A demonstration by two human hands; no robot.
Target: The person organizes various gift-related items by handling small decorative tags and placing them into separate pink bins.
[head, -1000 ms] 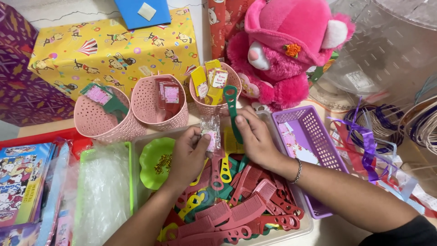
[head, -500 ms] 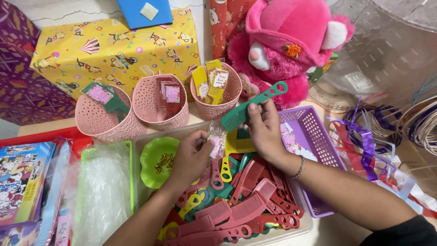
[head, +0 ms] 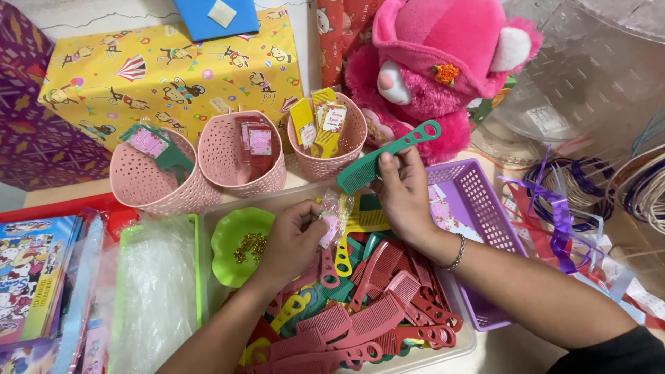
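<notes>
Two bare hands are working over a clear plastic tray (head: pixel 463 331) full of pink, red, yellow and green plastic combs (head: pixel 360 322). The right hand (head: pixel 405 197) is holding a green plastic comb with a ring handle (head: pixel 388 156) tilted above the tray's far edge, its fingers (head: pixel 388 161) pinching the comb near the toothed end. The left hand (head: pixel 294 239) is pinching a small clear plastic sleeve with a pink card inside (head: pixel 334 216) between thumb and fingertips, just beside the green comb's teeth.

Three round pink perforated plastic baskets are standing in a row behind the tray. The left basket (head: pixel 149 183) is holding a green comb packed with a pink rectangular label. The middle basket (head: pixel 242 163) is holding a red packed comb with a pink label, and the right basket (head: pixel 332 149) is holding yellow packed combs with pale labels.

A small green scalloped plastic bowl (head: pixel 235 242) is sitting in the tray's left part, holding tiny gold pieces. A purple rectangular perforated plastic basket (head: pixel 478 208) is lying just right of the tray, under the right wrist. A bright pink plush bear (head: pixel 443 76) is sitting behind it. A box wrapped in yellow circus-print paper (head: pixel 173 69) is standing behind the pink baskets, with a blue flat package bearing a pale square sticker (head: pixel 215 15) on top. A colourful picture book (head: pixel 31 273) is lying at the far left, beside a green-rimmed tray covered with clear plastic film (head: pixel 156 291). Purple ribbon (head: pixel 554 215) is lying at the right.
</notes>
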